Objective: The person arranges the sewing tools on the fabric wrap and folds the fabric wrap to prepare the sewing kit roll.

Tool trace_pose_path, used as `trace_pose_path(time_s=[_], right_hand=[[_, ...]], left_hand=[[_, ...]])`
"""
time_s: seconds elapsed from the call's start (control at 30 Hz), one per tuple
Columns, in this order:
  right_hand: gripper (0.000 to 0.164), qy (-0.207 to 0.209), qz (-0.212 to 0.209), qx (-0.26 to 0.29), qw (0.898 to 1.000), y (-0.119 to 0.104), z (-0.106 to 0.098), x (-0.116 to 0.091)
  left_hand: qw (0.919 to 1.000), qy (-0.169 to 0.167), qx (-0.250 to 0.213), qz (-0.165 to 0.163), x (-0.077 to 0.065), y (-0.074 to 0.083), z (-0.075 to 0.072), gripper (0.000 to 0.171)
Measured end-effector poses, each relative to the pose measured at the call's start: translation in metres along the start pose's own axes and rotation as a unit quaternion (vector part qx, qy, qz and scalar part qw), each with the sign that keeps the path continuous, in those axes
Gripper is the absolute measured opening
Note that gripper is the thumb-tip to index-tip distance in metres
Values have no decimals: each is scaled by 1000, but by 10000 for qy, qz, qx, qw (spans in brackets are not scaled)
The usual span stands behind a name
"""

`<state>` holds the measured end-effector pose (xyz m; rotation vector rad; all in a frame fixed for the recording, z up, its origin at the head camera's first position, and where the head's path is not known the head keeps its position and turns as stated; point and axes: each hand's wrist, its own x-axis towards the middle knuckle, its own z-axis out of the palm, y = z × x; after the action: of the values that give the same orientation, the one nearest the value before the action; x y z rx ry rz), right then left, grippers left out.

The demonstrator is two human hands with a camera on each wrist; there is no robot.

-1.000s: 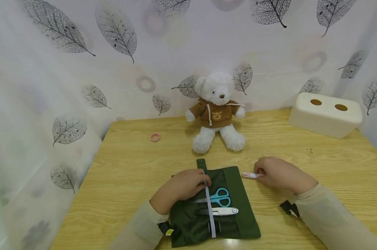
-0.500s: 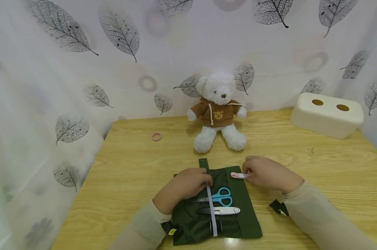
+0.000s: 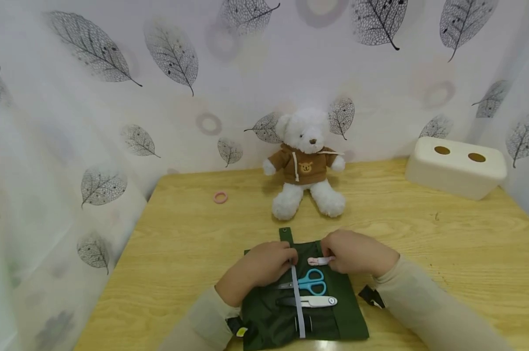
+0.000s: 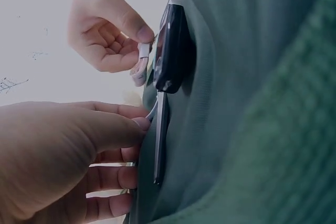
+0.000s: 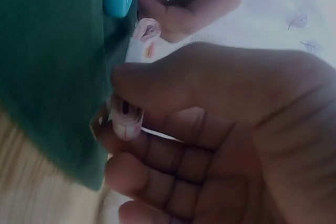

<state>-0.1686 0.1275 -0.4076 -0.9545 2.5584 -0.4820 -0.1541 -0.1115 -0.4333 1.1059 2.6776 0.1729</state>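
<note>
Right grip (image 3: 356, 251) pinches a rolled tape (image 3: 318, 261), left grip (image 3: 264, 262) a pale strap (image 3: 297, 304)

No txt, nos. or brand legible in any view. Marks only: bear-face badge (image 3: 306, 167) on teddy's (image 3: 306, 129) brown hoodie (image 3: 278, 160); sm. round mark (image 3: 332, 301) at end of white knife handle (image 3: 316, 302), too tiny to read; orange print (image 5: 149, 51) on white band (image 5: 136, 55) of rolled strip (image 5: 127, 129), blurred in R wrist view; yellow tag (image 3: 241, 332) on blk strap (image 3: 234, 323), unreadable.
</note>
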Motion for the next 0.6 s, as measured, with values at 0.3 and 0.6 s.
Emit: trace_pose_path(time_s=[0.3, 0.6], right_hand=[[21, 21, -81, -149, 9999, -8, 4, 6], [23, -20, -92, -130, 9999, -15, 2, 11]], left_hand=[[9974, 491, 206, 490, -2, -1, 3, 13], [9960, 590, 284, 615, -2, -1, 2, 13]])
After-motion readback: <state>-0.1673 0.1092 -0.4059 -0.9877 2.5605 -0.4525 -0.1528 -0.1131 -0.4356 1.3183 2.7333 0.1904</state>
